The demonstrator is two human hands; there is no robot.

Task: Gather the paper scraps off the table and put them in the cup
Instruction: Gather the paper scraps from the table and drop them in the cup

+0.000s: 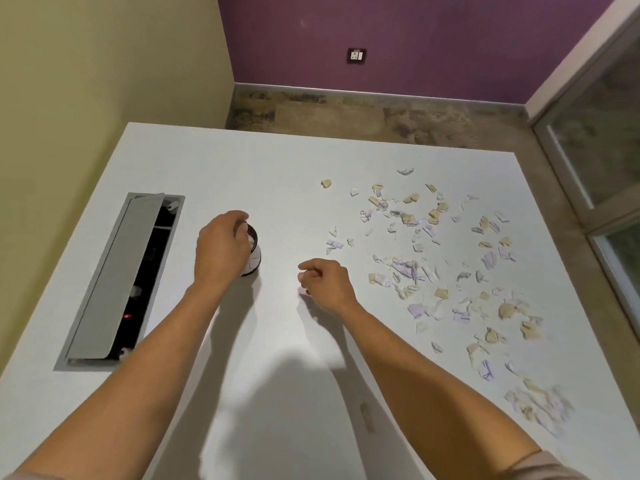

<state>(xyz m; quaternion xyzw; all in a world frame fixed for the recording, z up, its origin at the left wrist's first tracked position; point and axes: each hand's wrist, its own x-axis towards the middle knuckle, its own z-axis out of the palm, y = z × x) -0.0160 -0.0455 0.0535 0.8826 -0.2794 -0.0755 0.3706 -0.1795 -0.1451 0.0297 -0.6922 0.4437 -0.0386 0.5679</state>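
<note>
From the head camera, a white table (pixel 277 174) fills most of the view, with both bare forearms reaching across it. The left hand (pixel 221 249) hangs over the cup (pixel 252 252), fingers curled down at its dark rim and covering much of it; whether the fingers hold a scrap or grip the rim cannot be told. The cup stands upright left of the table's middle, pale-sided, with something white showing inside.

The right hand (pixel 327 284) hovers low over the table, just right of the cup and apart from it, fingers curled in; a small pale bit shows at the fingertips, so it seems to pinch a scrap, though this is not sure.

The paper scraps (pixel 446 271) lie scattered over the right half of the table, tan, white and pale purple, well apart from the cup. The nearest ones at the lower right are blurred.

A long grey cable hatch (pixel 114 278) is sunk into the table's left side, its lid partly open over a dark slot with a small red light. Beyond the table are a stained floor (pixel 363 114), a purple wall (pixel 415 39) with a wall socket (pixel 357 56), and a glass door (pixel 602 140) at right.
</note>
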